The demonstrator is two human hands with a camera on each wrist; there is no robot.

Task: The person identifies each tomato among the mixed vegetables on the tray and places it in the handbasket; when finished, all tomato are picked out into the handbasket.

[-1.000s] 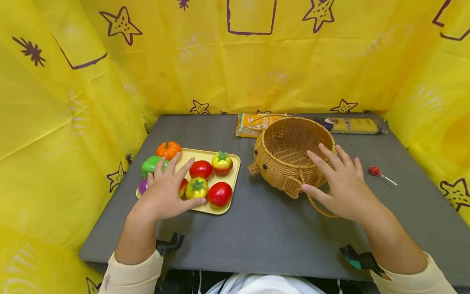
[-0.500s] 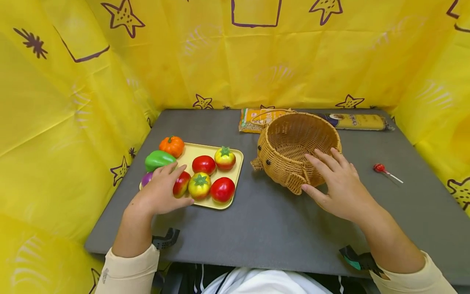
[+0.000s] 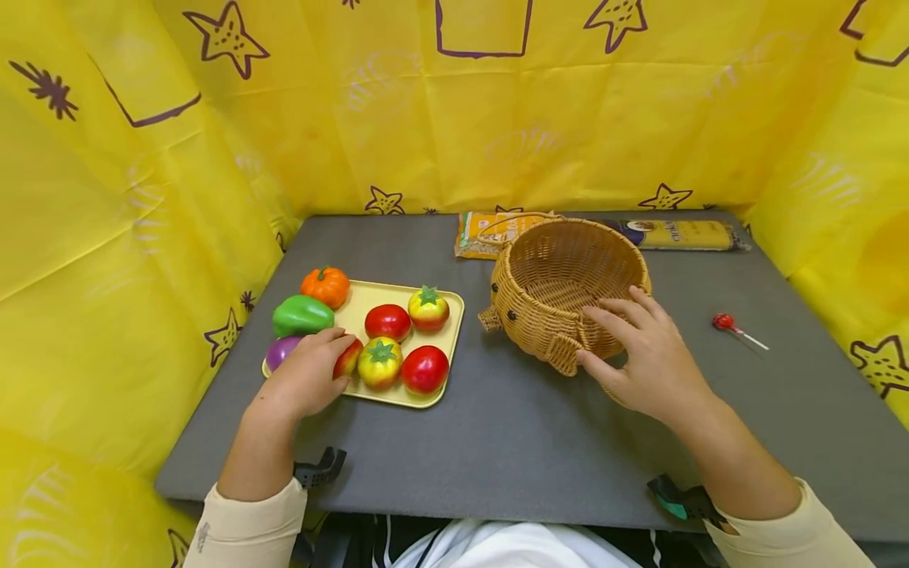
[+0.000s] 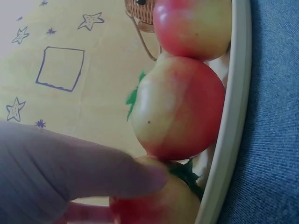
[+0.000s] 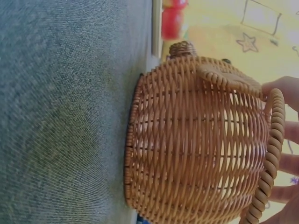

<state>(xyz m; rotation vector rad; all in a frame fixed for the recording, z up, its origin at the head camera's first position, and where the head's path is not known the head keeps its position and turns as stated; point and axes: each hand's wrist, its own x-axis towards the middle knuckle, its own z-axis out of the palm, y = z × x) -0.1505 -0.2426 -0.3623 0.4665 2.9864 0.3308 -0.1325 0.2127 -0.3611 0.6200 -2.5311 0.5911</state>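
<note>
My left hand [image 3: 301, 379] curls around a red-and-yellow toy tomato [image 3: 347, 359] at the front left of a cream tray [image 3: 454, 331]. In the left wrist view the thumb lies across that tomato, beside its green leaf [image 4: 187, 175]; the other fingers are mostly hidden. More toy tomatoes [image 3: 379, 363] share the tray, and a purple vegetable [image 3: 282, 349] shows behind my left hand. My right hand [image 3: 653, 363] reaches over the near right rim of a wicker basket [image 3: 533, 323], fingers loosely extended, thumb by the woven ear [image 3: 563, 353] and close to the handle [image 5: 271, 158].
A green pepper [image 3: 303, 315] and an orange pumpkin [image 3: 325, 287] are at the tray's left side. Behind the basket lie an orange packet [image 3: 474, 235] and a long yellow packet [image 3: 685, 235]. A red lollipop [image 3: 724, 321] lies at the right. Yellow cloth [image 3: 383, 110] surrounds the table.
My left hand has drawn leftward and its fingers have closed around the front-left tomato. My right hand's fingers have come closer together at the basket rim. The basket and tray stay put.
</note>
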